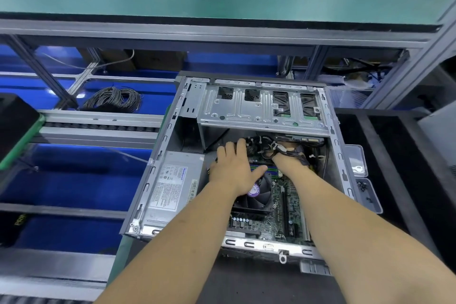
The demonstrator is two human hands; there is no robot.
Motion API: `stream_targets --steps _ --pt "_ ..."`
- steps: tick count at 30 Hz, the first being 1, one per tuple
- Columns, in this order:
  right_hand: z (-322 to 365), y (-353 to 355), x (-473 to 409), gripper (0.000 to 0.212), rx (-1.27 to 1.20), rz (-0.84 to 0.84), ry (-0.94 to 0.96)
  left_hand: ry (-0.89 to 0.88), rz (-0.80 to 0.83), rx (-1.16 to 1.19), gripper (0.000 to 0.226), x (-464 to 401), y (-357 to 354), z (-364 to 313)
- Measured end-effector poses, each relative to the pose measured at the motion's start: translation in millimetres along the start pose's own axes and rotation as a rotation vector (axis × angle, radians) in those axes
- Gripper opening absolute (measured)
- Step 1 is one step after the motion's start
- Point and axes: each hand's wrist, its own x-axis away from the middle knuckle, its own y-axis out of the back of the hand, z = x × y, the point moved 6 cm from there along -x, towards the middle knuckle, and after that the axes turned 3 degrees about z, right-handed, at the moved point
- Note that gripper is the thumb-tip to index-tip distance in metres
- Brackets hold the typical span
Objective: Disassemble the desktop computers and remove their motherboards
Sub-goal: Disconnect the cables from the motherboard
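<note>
Two bare forearms are seen reaching from the near edge into an open desktop computer case (172, 131) that lies on its side on a dark surface (394, 180). Its walls are formed of grey pressed sheet metal, punched with slots and tabs along the rims. Across the far end a stamped, ribbed drive cage (261, 106) is mounted, with rectangular cut-outs through which parts of green circuit boards can be seen. Along the case's left side a boxy silver power supply (172, 185) is fitted, and a white printed label is stuck on its top.

On the floor of the case the green motherboard (278, 207) is seated, still inside, densely studded with small components and long black slots. A black square cooler fan (256, 195) with a purple round sticker is placed over it.

The left hand (234, 168) is laid flat with the fingers spread and nearly straight, resting over the fan's far edge and the memory slots; nothing is gripped by it. The right hand (288, 153) is curled round a bundle of cables (299, 154) under the drive cage.

At the left, a coil of grey wire (113, 97) is lying on a blue shelf.
</note>
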Motion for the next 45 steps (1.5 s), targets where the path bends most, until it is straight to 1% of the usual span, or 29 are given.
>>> stream_targets --steps 1,2,3,4,5,6,8,9,12,17,20,24,27,29,32,34,37,41,42,44,45 --pt "-1 -2 1 0.015 -0.025 0.029 -0.009 -0.005 0.047 -0.029 0.108 1 -4 1" --pt "-2 -4 1 0.013 -0.048 0.048 -0.012 -0.006 0.098 -0.028 0.119 1 -9 1" --pt "-1 -4 1 0.020 -0.055 0.029 0.000 -0.004 0.142 -0.015 0.127 2 -13 1" --pt "2 -1 1 0.028 -0.027 -0.053 0.037 0.000 0.168 -0.005 0.132 2 -15 1" --pt "5 5 1 0.031 0.040 -0.159 0.090 0.004 0.175 -0.006 0.133 1 -16 1" --pt "8 10 1 0.029 0.099 -0.236 0.134 0.011 0.174 -0.014 0.134 1 -16 1" --pt "11 12 3 0.036 0.139 -0.287 0.166 0.029 0.186 -0.026 0.134 1 -16 1" --pt "10 12 3 0.039 0.142 -0.273 0.173 0.037 0.198 -0.026 0.135 1 -16 1" --pt "8 11 5 0.036 0.128 -0.242 0.185 0.052 0.228 -0.023 0.136 1 -16 1" --pt "13 13 14 0.032 0.174 -0.229 0.254 0.071 0.250 -0.003 0.137 0 -15 1" --pt "15 13 14 0.032 0.173 -0.252 0.298 0.073 0.244 0.004 0.137 0 -15 0" --pt "10 14 9 0.035 0.150 -0.261 0.258 0.063 0.240 -0.006 0.135 1 -15 -1" --pt "7 13 4 0.035 0.118 -0.232 0.239 0.059 0.237 -0.007 0.134 3 -14 -2" --pt "9 12 6 0.036 0.158 -0.220 0.254 0.062 0.236 -0.008 0.133 3 -13 -3" --pt "15 13 13 0.031 0.256 -0.245 0.316 0.076 0.243 -0.020 0.132 3 -11 -3" --pt "17 13 14 0.030 0.261 -0.243 0.371 0.080 0.246 -0.022 0.132 3 -11 -4" --pt "17 14 17 0.030 0.218 -0.259 0.382 0.081 0.254 -0.013 0.132 2 -12 -3" --pt "24 13 21 0.026 0.288 -0.266 0.412 0.079 0.278 0.010 0.134 2 -11 -2" --pt "24 13 21 0.029 0.301 -0.278 0.416 0.076 0.280 0.012 0.134 2 -11 -2" --pt "20 13 19 0.038 0.241 -0.292 0.404 0.073 0.281 0.016 0.134 2 -12 -2" --pt "19 14 18 0.038 0.219 -0.293 0.401 0.072 0.279 0.016 0.134 2 -12 -1"
